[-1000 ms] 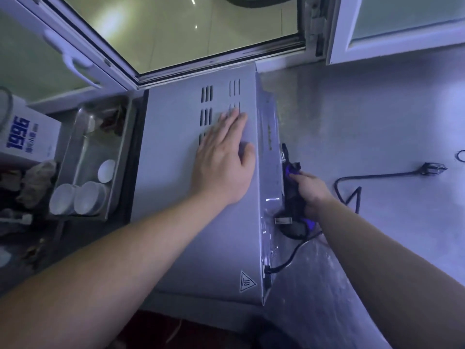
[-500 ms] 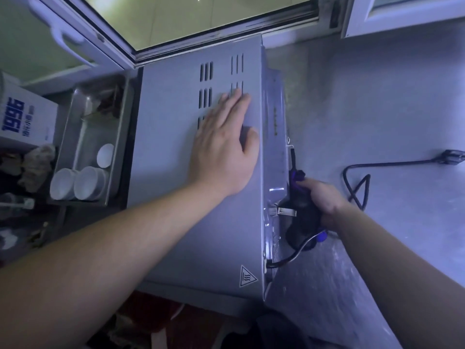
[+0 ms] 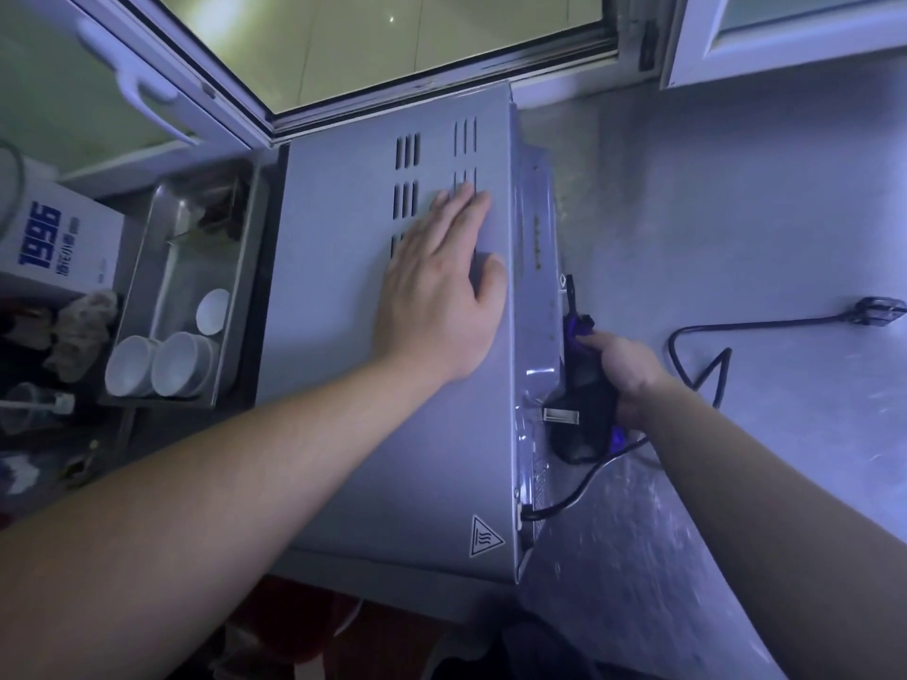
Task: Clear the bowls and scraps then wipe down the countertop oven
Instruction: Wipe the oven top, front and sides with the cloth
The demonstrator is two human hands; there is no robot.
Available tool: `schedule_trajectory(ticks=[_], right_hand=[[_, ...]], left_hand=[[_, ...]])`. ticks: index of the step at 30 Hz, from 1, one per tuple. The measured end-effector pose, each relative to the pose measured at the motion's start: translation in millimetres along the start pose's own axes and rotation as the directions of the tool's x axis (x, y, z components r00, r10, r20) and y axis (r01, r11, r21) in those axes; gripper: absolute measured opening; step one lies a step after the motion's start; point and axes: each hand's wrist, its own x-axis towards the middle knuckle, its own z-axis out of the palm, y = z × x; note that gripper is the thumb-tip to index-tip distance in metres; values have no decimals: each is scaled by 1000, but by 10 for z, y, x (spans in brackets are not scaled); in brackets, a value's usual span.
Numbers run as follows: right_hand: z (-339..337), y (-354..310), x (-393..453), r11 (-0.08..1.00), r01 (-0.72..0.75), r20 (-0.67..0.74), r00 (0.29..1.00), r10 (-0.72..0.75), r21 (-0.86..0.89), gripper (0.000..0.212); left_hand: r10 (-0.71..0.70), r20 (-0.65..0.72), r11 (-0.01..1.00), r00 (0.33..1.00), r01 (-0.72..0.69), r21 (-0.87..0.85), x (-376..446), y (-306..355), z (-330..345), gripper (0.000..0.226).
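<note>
- The left hand lies flat, fingers straight and together, palm down on the top panel of the grey sheet-metal countertop oven, just short of its vent slots; this grip is spread, curled round nothing.
- The right hand is clamped round a dark, bunched cleaning cloth with purple edging, pressing it against the oven's back panel, just beyond the left thumb and over the top edge.
- The oven's black power cord leaves the back panel below the right grip and passes right under the cloth; its loose loop and plug lie on the pale grey bench, out past the right wrist.
- Far side of the left forearm, a stainless steel tray sits against the oven with three small white ceramic bowls and some dark scraps at its far end, so the clearing looks unfinished.
- Risk: a downward stroke could snag the cloth on the cord or on the small metal tab jutting from the panel beside the grip, tugging the cord at its entry.
- Risk: a hard sideways push from the right could slide the oven toward the tray and rattle the bowls; the flat left palm is what seems to steady it.
- Risk: the rear sheet-metal edges look thin, and knuckles dragged along them may get scraped.
</note>
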Motion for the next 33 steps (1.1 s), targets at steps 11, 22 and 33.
schedule_trajectory(ticks=[11,22,33], right_hand=[[-358,-767,-36,940,200,-94,968,-233,-277,22],[221,-1179,670,959,272,-85,957,-278,-74,14],[303,-1306,519,970,177,-68,979,-190,-166,11]], left_hand=[[3,15,1000,1000,-3,-3,1,9,-4,58],[17,27,1000,999,-17,-3,-10,31,-50,61],[16,8,1000,1000,-16,-7,-12,20,-27,60]])
